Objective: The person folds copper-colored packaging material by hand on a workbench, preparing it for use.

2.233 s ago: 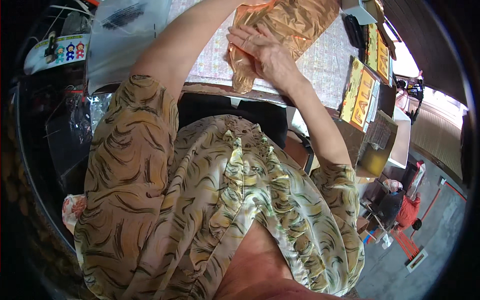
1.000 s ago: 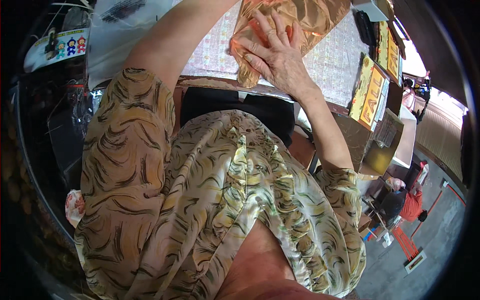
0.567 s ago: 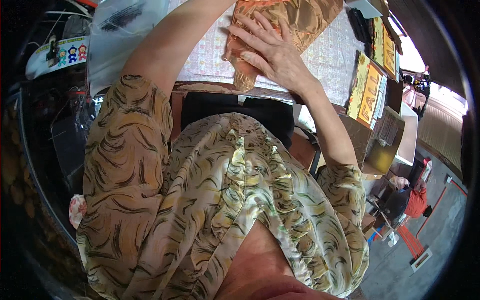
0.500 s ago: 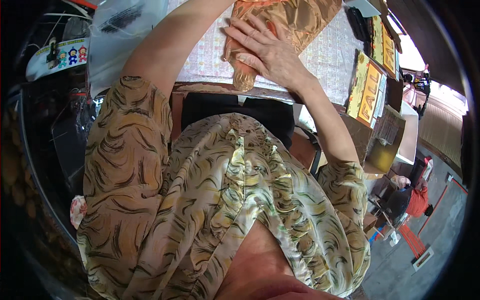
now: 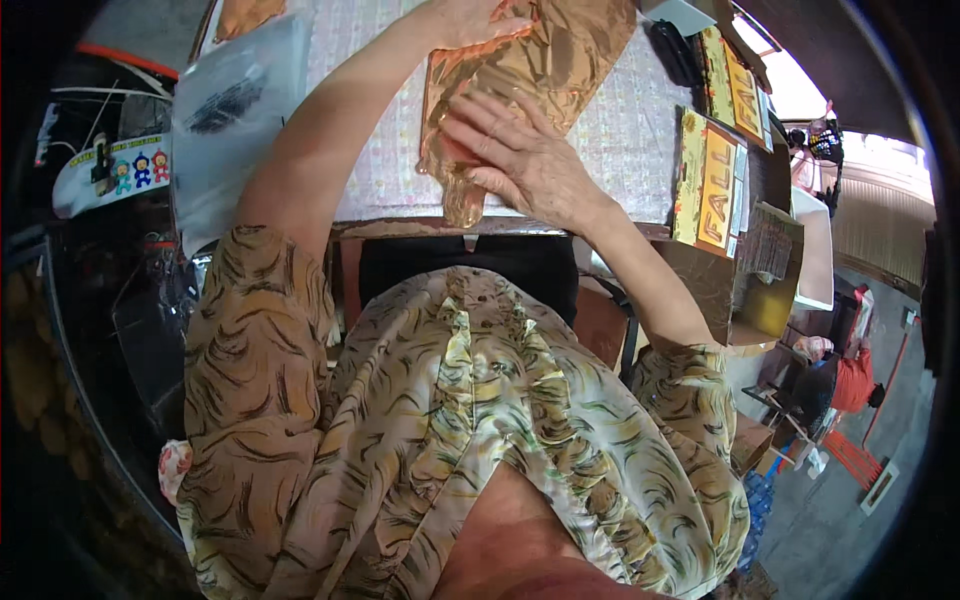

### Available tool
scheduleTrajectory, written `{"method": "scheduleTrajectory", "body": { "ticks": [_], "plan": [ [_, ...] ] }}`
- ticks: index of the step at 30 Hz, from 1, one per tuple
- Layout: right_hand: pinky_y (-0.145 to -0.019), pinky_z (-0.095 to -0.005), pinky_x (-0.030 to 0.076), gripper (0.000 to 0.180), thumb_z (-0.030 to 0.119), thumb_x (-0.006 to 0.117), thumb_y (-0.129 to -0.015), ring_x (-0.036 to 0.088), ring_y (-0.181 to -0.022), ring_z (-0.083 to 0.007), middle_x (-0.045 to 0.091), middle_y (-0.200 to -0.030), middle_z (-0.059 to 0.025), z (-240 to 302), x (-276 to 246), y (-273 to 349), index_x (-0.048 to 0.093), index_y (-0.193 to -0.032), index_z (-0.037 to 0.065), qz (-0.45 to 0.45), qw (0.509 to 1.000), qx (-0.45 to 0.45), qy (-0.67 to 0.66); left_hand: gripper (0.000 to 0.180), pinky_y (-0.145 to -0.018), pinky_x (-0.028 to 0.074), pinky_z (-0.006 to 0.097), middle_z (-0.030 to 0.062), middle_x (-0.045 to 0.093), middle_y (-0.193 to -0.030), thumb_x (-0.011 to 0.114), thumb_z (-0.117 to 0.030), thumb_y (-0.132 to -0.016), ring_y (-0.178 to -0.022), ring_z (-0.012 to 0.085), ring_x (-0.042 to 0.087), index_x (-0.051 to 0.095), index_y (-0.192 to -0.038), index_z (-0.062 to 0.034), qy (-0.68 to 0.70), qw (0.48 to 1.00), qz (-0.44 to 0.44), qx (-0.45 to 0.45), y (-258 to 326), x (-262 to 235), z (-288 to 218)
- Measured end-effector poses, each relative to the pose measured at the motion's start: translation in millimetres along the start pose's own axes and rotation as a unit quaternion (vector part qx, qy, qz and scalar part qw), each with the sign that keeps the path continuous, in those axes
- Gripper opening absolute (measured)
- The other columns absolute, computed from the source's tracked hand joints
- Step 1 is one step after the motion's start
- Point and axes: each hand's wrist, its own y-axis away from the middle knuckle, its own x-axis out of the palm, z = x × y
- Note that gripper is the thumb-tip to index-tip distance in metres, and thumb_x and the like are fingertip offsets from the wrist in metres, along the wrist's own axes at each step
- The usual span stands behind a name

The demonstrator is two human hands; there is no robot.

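Note:
A shiny copper-gold foil balloon (image 5: pixel 590 60) lies flat and creased on the patterned tablecloth (image 5: pixel 385 180). Its narrow rounded neck (image 5: pixel 463 205) points toward me at the table's near edge. On the foil beside that neck rests my right hand (image 5: pixel 545 170), palm down, fingers spread and slightly blurred. Farther off, at the top edge of the picture, my left hand (image 5: pixel 475 22) lies on the foil's left part with its fingers stretched out. Part of the left hand is cut off by the frame.
Clear plastic bags (image 5: pixel 270 70) lie at the table's left. On the right are a black pouch-like item (image 5: pixel 672 55) and cardboard boxes with yellow printed cards (image 5: pixel 708 180). A person in red (image 5: pixel 853 380) is far right.
The view has shifted, so the table sits lower in the picture. My left hand, earlier out of the frame, now shows on the foil. My right hand stays near the neck.

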Motion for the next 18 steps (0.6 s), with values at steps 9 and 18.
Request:
{"method": "scheduleTrajectory", "body": {
  "ticks": [9,18],
  "plan": [
    [-0.127,-0.0510,0.019,0.057,0.040,0.055,-0.104,0.045,-0.145,-0.0279,0.054,-0.153,-0.0086,-12,-5,7,0.048,-0.154,0.013,-0.030,0.995,0.034,0.086,0.072,-0.125,0.027,0.051,0.0154,0.038,-0.162,0.054,-0.055,-0.102,-0.147,0.0314,0.041,0.038,-0.157,-0.0112,0.010,1.000,-0.005,-0.008,11,8,16],
    [-0.091,-0.0523,0.055,0.045,0.040,0.064,-0.096,0.069,-0.103,-0.0451,0.071,-0.103,-0.0283,-156,-45,-11,0.065,-0.108,-0.003,-0.129,0.858,0.477,0.139,0.075,-0.126,0.026,0.045,0.0163,0.043,-0.158,0.054,-0.057,-0.101,-0.148,0.0305,0.038,0.041,-0.154,-0.0053,-0.013,1.000,-0.013,-0.001,2,14,4]
  ]
}}
